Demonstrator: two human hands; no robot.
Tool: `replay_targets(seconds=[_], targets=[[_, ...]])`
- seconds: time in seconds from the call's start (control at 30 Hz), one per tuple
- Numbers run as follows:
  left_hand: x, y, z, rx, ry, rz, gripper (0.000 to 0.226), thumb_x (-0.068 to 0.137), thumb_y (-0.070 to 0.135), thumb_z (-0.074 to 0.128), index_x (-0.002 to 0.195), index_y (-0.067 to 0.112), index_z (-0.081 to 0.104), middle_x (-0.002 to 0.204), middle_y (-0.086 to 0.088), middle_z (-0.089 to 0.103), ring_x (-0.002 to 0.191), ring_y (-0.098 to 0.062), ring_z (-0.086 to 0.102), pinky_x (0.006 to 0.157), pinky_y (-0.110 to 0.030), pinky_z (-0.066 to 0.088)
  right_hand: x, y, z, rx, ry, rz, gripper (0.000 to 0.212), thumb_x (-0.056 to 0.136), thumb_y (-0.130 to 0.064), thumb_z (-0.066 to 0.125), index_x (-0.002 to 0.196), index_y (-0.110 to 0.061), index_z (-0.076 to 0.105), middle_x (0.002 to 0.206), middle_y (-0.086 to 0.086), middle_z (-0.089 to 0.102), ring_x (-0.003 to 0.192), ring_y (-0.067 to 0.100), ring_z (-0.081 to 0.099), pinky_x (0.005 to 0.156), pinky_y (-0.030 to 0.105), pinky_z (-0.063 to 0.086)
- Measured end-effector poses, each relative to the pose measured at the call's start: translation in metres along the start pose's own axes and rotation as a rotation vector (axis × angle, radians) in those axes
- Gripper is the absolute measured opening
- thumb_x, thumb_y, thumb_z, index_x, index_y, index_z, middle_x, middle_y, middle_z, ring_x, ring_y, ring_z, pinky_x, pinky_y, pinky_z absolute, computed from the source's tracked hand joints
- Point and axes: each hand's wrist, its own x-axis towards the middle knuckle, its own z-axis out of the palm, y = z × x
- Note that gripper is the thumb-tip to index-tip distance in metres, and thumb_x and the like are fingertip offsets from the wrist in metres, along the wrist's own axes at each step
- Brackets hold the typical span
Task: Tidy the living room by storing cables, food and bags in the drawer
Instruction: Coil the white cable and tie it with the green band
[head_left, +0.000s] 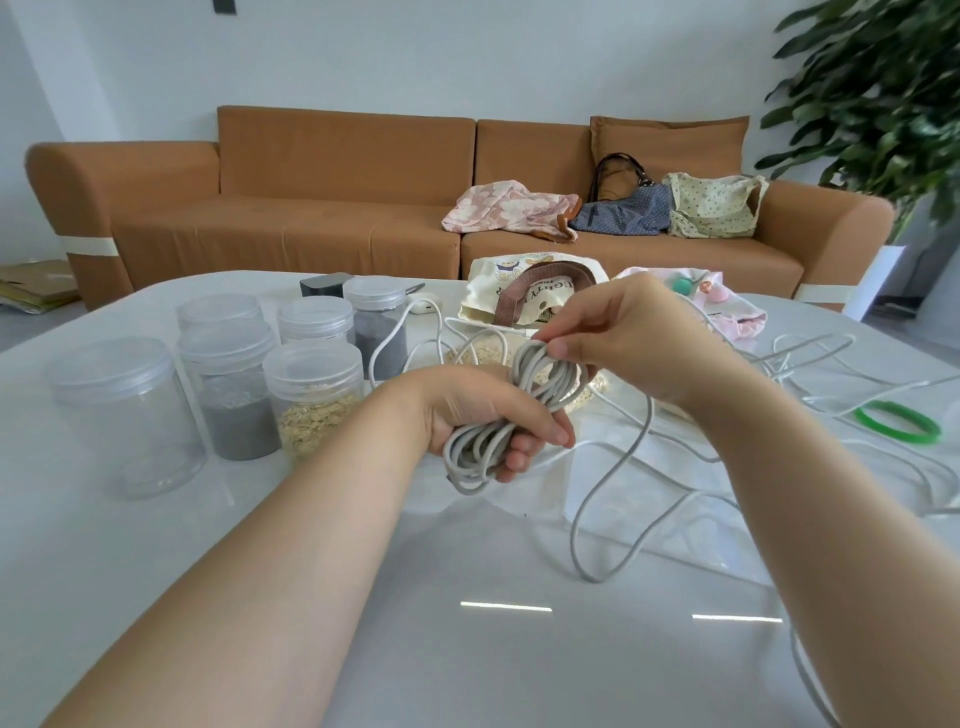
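Grey cable (527, 395), part-coiled, is held above the table (467, 649). The left hand (483, 410) grips the lower end of the loops and the right hand (623, 338) pinches the top turn, the two hands close together. Its loose tail (594, 579) curls across the tabletop near the white cables (821, 340); I cannot tell whether they cross. If they do, further winding may snag or drag them along. A slack left grip would let the loops spring apart. The jars (317, 400) stand near the left wrist and could be knocked. No drawer is in view.
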Motion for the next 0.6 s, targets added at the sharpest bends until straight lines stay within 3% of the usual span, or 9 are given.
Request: replay_targets(seconds=[0.13, 0.2, 0.27, 0.37, 0.47, 0.6], targets=[[0.01, -0.005, 0.0, -0.019, 0.067, 0.003, 0.015, 0.091, 0.0, 0.053, 0.079, 0.008, 0.055, 0.042, 0.001, 0.042, 0.037, -0.01, 0.044, 0.043, -0.019, 0.04, 0.007, 0.003, 0.006, -0.141, -0.03, 0.006, 0.013, 0.077, 0.002, 0.071, 0.077, -0.011, 0.073, 0.059, -0.003, 0.062, 0.044, 0.002, 0.049, 0.047, 0.014, 0.043], [0.014, -0.004, 0.0, -0.139, 0.085, 0.025, 0.016, 0.093, 0.007, 0.052, 0.077, 0.009, 0.055, 0.041, 0.004, 0.036, 0.034, -0.007, 0.038, 0.04, -0.017, 0.036, 0.016, 0.003, 0.008, -0.166, 0.023, 0.007, 0.008, 0.078, -0.003, 0.072, 0.083, -0.009, 0.074, 0.062, -0.002, 0.064, 0.044, -0.001, 0.051, 0.048, 0.01, 0.04], [0.018, -0.002, -0.003, -0.299, 0.085, 0.069, 0.015, 0.091, 0.017, 0.052, 0.077, 0.01, 0.054, 0.04, 0.007, 0.03, 0.033, -0.003, 0.031, 0.039, -0.014, 0.029, 0.03, 0.005, 0.009, -0.23, 0.074, 0.027, 0.008, 0.078, -0.013, 0.074, 0.085, -0.011, 0.074, 0.068, 0.003, 0.068, 0.049, 0.003, 0.051, 0.05, 0.015, 0.041], [0.025, -0.002, -0.009, -0.502, 0.088, 0.147, 0.019, 0.078, 0.028, 0.055, 0.074, 0.011, 0.049, 0.039, 0.008, 0.028, 0.031, -0.002, 0.028, 0.036, -0.013, 0.027, 0.048, 0.01, 0.013, -0.361, 0.091, 0.139, 0.026, 0.078, -0.034, 0.074, 0.068, -0.011, 0.069, 0.047, -0.005, 0.058, 0.036, 0.004, 0.045, 0.042, 0.018, 0.037], [0.035, 0.0, -0.018, -0.584, 0.11, 0.188, 0.025, 0.085, 0.031, 0.05, 0.07, 0.012, 0.045, 0.037, 0.008, 0.029, 0.031, -0.003, 0.028, 0.037, -0.014, 0.025, 0.052, 0.018, 0.013, -0.222, 0.127, 0.255, 0.042, 0.085, -0.039, 0.066, 0.058, -0.006, 0.06, 0.044, 0.002, 0.045, 0.035, 0.011, 0.034, 0.038, 0.019, 0.03], [0.048, 0.004, -0.024, -0.729, 0.149, 0.237, 0.03, 0.079, 0.034, 0.057, 0.059, 0.013, 0.046, 0.039, 0.007, 0.03, 0.032, -0.005, 0.031, 0.037, -0.014, 0.03, 0.046, 0.032, -0.001, 0.025, 0.095, 0.396, 0.028, 0.096, -0.019, 0.05, 0.074, -0.009, 0.065, 0.055, 0.004, 0.048, 0.044, 0.014, 0.038, 0.044, 0.024, 0.035]])
